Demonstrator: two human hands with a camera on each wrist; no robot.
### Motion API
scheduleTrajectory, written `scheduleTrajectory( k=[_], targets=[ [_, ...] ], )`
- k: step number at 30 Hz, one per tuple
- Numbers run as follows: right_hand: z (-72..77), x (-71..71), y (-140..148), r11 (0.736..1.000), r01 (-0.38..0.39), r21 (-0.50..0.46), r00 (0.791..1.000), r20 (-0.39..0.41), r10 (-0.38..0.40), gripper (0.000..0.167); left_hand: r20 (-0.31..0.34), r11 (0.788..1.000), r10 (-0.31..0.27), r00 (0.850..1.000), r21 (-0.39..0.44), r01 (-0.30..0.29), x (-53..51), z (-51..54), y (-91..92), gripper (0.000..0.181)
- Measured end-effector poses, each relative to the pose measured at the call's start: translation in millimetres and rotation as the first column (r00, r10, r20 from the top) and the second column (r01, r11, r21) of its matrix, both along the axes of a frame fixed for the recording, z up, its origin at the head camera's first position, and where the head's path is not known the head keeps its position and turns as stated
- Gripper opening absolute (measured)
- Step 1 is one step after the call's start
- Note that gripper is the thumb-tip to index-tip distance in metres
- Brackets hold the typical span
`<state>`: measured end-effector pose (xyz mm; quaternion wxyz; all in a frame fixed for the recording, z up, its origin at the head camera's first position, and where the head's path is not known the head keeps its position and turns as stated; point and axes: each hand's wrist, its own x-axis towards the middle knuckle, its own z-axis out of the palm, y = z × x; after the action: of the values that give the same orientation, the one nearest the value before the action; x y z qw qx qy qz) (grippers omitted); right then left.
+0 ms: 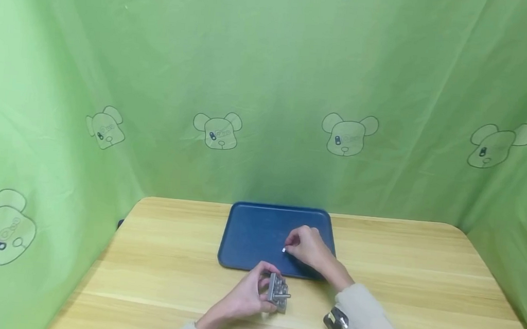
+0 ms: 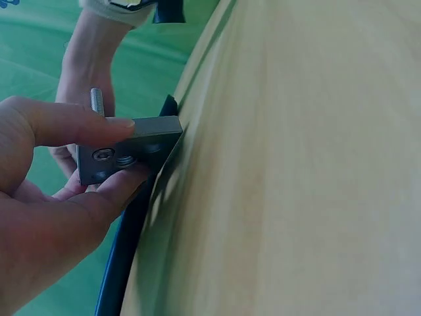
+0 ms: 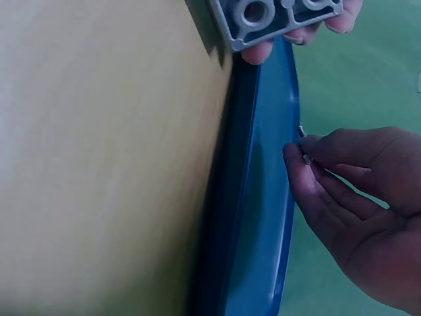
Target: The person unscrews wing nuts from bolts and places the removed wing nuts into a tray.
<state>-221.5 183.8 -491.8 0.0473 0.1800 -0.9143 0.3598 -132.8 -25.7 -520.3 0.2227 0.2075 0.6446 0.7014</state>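
My left hand grips a grey cast-metal bracket by its edges, in front of the tray's near edge. A threaded bolt sticks out of the bracket, and the right wrist view shows round holes in its ribbed face. Over the blue tray, my right hand pinches a small shiny metal piece between thumb and index finger. Fingertips cover most of that piece, so its kind cannot be told. The two hands are apart.
The tray lies on a wooden table, towards its back edge. Green curtain with printed bear heads hangs behind the table and at both sides. A black wrist device sits at the right sleeve.
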Motion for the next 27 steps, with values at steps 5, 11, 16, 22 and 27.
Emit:
scheduleTrajectory(
  k=[5, 11, 16, 22, 27],
  targets=[
    [-0.2, -8.8, -6, 1.000, 0.001, 0.008, 1.000, 0.012, -0.001, 0.010, -0.010, 1.000, 0.019, 1.000, -0.019, -0.019, -0.1, -1.3, -2.2, 0.074],
    [-4.8, -15.0, -8, 1.000, -0.012, -0.001, 1.000, 0.007, 0.012, 0.010, -0.199, 0.972, 0.031, 0.979, -0.221, -0.076, -2.3, -2.2, -9.1, 0.076],
    [-11.8, -20.9, -7, 0.999, -0.046, 0.013, 0.999, -0.028, 0.047, 0.010, -0.427, 0.883, -0.033, 0.904, -0.435, -0.174, -2.8, -1.6, -12.6, 0.082],
    [-17.8, -26.2, -6, 0.998, -0.058, 0.018, 0.996, -0.074, 0.059, 0.010, -0.542, 0.806, -0.088, 0.836, -0.531, -0.260, -0.8, 0.4, -11.2, 0.076],
    [-21.2, -28.3, -9, 0.998, -0.048, 0.048, 0.996, -0.068, 0.051, 0.010, -0.556, 0.760, -0.103, 0.824, -0.579, -0.296, 2.4, 2.7, -9.6, 0.073]
  ],
)
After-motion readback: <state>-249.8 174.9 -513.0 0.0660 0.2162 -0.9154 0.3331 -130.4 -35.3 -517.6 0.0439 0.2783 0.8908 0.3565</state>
